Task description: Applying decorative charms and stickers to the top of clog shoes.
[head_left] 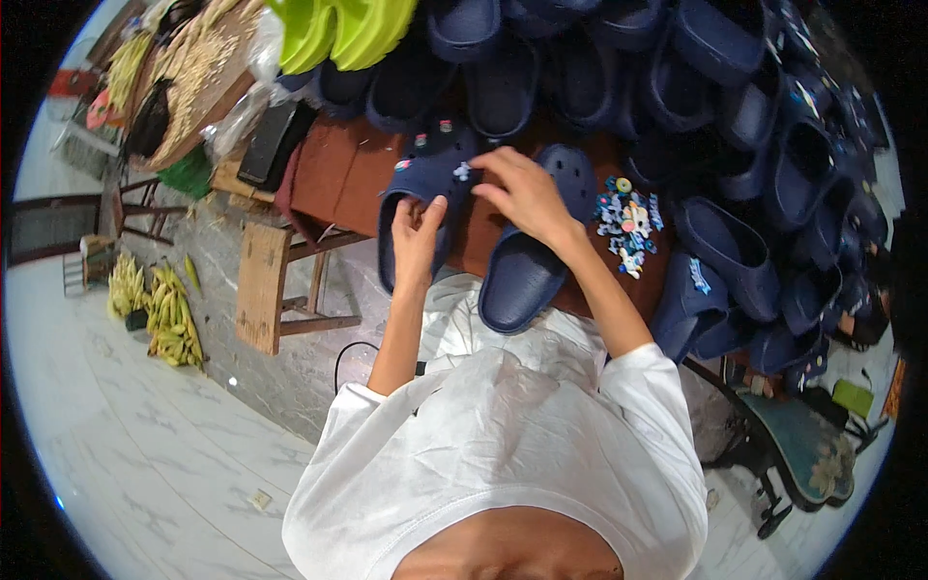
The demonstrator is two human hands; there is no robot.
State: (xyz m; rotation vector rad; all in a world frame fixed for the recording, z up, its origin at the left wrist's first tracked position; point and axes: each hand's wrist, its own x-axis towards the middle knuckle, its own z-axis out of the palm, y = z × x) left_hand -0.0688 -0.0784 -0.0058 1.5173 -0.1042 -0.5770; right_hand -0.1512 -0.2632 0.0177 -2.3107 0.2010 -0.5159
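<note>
Navy clog (pixel 425 188), left hand (pixel 418 237) gripping, right hand (pixel 527 193) pressing

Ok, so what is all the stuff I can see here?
Navy clog with charms: one, under both hands.
Plain navy clog: one, beside it, toe toward the person.
Shoe charms: small pile, many colours, on the brown table.
Other navy clogs: too many to count, heaped at back and right.
Lime clogs: about two, top middle.
Woven tray: one, tan, top left.
Wooden stool: one, left of table.
Bananas: several bunches, yellow-green, on the floor.
Left hand: on the clog's opening.
Right hand: fingers at a charm.
</note>
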